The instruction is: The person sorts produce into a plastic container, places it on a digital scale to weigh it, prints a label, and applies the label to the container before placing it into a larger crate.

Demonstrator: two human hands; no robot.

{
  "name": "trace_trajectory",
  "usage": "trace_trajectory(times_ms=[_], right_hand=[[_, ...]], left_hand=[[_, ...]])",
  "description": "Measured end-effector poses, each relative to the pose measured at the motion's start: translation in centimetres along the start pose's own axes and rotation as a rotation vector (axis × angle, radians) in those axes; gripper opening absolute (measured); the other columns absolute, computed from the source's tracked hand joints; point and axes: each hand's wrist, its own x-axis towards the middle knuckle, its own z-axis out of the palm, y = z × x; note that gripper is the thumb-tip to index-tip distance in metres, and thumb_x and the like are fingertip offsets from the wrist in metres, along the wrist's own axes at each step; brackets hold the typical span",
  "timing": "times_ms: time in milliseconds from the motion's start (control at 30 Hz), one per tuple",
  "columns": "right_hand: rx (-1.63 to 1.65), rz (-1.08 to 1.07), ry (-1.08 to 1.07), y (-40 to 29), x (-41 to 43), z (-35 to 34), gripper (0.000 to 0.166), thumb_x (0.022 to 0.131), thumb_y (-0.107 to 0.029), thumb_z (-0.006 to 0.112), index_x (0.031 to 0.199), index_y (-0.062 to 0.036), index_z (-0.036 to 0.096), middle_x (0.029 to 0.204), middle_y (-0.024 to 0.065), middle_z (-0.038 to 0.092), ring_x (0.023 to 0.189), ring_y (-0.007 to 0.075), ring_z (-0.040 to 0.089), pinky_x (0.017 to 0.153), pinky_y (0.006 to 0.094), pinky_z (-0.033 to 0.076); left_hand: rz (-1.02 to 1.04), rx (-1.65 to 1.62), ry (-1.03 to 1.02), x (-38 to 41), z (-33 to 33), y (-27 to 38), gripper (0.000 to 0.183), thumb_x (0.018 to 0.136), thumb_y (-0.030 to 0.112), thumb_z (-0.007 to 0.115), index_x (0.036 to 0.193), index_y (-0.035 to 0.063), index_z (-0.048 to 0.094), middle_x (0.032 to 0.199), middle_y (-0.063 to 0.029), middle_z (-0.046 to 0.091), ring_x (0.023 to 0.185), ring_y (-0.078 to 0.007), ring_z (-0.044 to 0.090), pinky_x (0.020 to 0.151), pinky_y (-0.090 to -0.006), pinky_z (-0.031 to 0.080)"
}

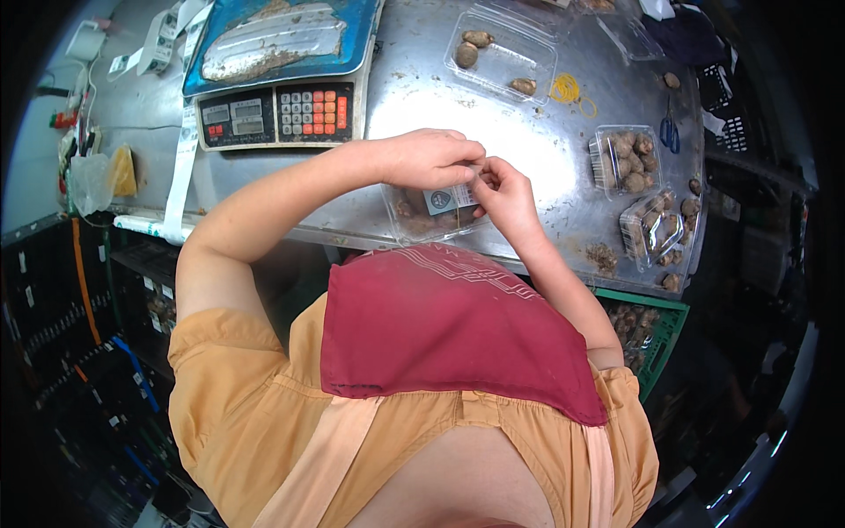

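A clear plastic clamshell (pixel 409 221) holding brown tubers lies at the near edge of the metal table, in front of my red apron. On its lid is a printed label (pixel 439 200), and a thin rubber band (pixel 459 216) seems to cross the lid. My left hand (pixel 432 158) reaches over the pack's far side, thumb and fingers drawn together; what they pinch is hidden. Curled at the right side, my right hand (pixel 508 191) grips the pack beside the label. The fingertips of both hands nearly meet there.
A weighing scale (pixel 280 115) with a blue tray stands left, beside a label strip (pixel 181 171). Beyond my hands are an open clamshell (pixel 502 59) with three tubers and yellow rubber bands (pixel 566 88). At right are filled clamshells (pixel 627 162), blue scissors (pixel 669 132) and a green crate (pixel 667 350).
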Motion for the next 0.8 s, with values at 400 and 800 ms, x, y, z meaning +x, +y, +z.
trace_trajectory(times_ms=[400,800], right_hand=[[-0.633,-0.370,0.162,-2.6,-2.0,0.0,0.021,0.078,-0.016,0.055,0.096,-0.0047,0.056,0.082,0.0176,0.060,0.076,0.0350,0.058,0.066,0.0433,0.046],[-0.381,-0.274,0.298,2.2,-1.5,-5.0,0.011,0.077,-0.004,0.058,0.088,-0.0007,0.058,0.087,0.0077,0.059,0.072,0.0159,0.057,0.059,0.0253,0.046]], left_hand=[[-0.124,-0.035,0.055,-0.5,0.7,0.8,0.018,0.082,0.022,0.046,0.088,0.0052,0.050,0.083,-0.0143,0.053,0.084,-0.0318,0.051,0.074,-0.0407,0.041],[-0.198,0.316,0.795,-4.7,4.9,1.0,0.016,0.073,0.004,0.054,0.089,0.0041,0.055,0.093,-0.0109,0.056,0.089,-0.0298,0.051,0.082,-0.0375,0.039]])
